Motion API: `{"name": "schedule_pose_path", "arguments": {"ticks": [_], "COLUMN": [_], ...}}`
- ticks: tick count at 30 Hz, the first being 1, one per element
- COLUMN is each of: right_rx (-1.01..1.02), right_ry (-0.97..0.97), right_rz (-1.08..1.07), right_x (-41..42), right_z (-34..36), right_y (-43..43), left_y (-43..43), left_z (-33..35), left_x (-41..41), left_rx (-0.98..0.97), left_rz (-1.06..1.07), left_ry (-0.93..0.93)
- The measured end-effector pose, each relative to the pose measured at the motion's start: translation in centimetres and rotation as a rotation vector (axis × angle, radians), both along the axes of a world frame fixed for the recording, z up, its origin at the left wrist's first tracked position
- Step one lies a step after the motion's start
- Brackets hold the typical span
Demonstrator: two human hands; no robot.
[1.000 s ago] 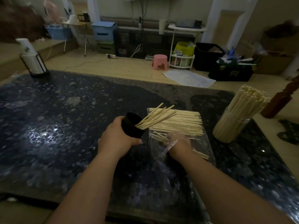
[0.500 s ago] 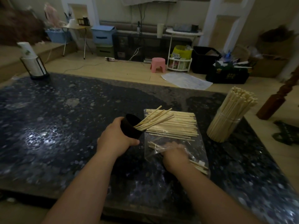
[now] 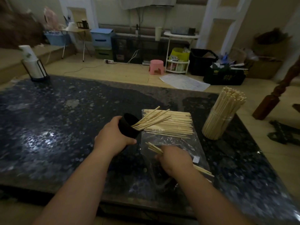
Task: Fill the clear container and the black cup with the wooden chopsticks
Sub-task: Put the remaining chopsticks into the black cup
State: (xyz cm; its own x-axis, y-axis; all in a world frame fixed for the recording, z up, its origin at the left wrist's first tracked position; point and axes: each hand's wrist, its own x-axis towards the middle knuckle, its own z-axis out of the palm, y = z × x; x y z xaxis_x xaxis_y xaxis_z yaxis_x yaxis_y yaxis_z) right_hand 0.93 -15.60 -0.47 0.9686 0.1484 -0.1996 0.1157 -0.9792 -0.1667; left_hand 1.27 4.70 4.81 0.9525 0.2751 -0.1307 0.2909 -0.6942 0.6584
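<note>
Though dimly lit, scene: dark speckled worktop (image 3: 65,127) seen from above, both forearms reaching in from 6 o'clock.
Left hand (image 3: 113,137): wrapped round the black cup (image 3: 128,127), thumb along the near side, fingertips over the far rim; clamped firmly on it.
Black cup: near the worktop's middle, tipped over with the mouth facing 2 o'clock; whether lifted or resting on its lower edge, cannot tell.
Cup chopsticks (image 3: 152,118): a small fan of wooden sticks, poking out of the mouth toward 2 o'clock, tips hanging over the loose pile (image 3: 175,125).
Right hand (image 3: 175,157): at 5 o'clock from the cup, knuckles up, fingers curled and closed on a thin bunch (image 3: 154,147) of chopsticks, over the plastic bag (image 3: 172,138).
Thin bunch: one end sticking out toward 10 o'clock, the other trailing out past the wrist toward 4 o'clock.
Plastic bag: clear, crumpled, lying on the worktop under the right hand and the pile.
Loose pile: chopsticks laid side by side on the far part of the bag, running 9 to 3 o'clock, just beside the cup.
Clear container (image 3: 217,122): upright at 3 o'clock from the pile, well apart from both hands, packed with chopsticks leaning toward 1 o'clock and rising well above its rim.
Paper roll (image 3: 30,54): upright in a black wire stand at the worktop's 10 o'clock corner.
Pink stool (image 3: 156,66): on the floor beyond the worktop, at 12 o'clock.
</note>
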Motion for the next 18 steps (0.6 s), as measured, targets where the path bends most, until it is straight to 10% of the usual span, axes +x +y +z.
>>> {"name": "schedule_pose_path", "arguments": {"ticks": [9,18], "right_rx": [0.004,0.395], "right_ry": [-0.253,-1.203], "right_rz": [0.172,0.244], "right_x": [-2.7,-0.3], "right_z": [5.0,4.4], "right_y": [-0.4,-2.5], "left_y": [-0.1,-0.6], "left_z": [-0.4,-1.2], "left_x": [-0.2,1.0], "left_rx": [0.009,0.014], "left_rz": [-0.006,-0.020], "left_ry": [0.008,-0.005]}}
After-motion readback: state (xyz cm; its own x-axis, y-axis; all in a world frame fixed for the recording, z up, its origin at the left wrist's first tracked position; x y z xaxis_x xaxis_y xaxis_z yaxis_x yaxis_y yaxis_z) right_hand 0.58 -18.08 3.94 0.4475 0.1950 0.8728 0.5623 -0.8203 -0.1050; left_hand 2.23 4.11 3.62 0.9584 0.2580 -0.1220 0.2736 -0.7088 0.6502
